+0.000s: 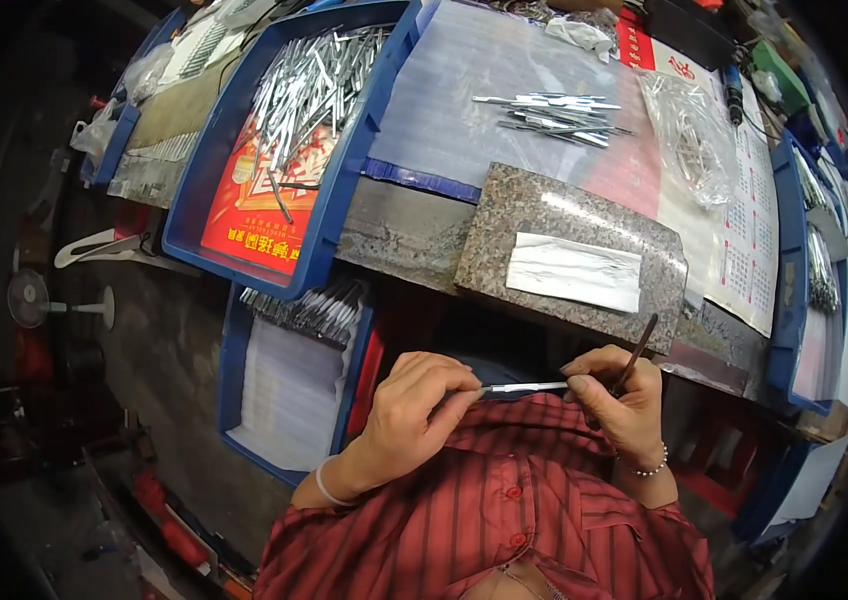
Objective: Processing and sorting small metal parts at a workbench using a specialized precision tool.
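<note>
In front of my chest a slim, shiny metal strip (526, 387) spans the gap between my hands. My left hand (409, 415) is closed, pinching one end between thumb and fingers. The other end sits at the thumb and fingertips of my right hand (624, 405), which also grips a thin dark stick (642, 342) pointing up and away. I cannot make out whether the stick is a brush or another tool. Just beyond my hands lies a speckled stone slab (599, 218) with a folded white paper (572, 272) on it. Past it, similar metal strips (564, 117) lie in a loose pile.
A blue tray (339, 200) of jumbled metal strips (309, 90) stands at the left of the bench. Below it is another blue tray (232, 385) with more strips. A clear plastic bag (689, 140) lies at right, near a blue bin (794, 320). A white fan (28, 299) shows far left.
</note>
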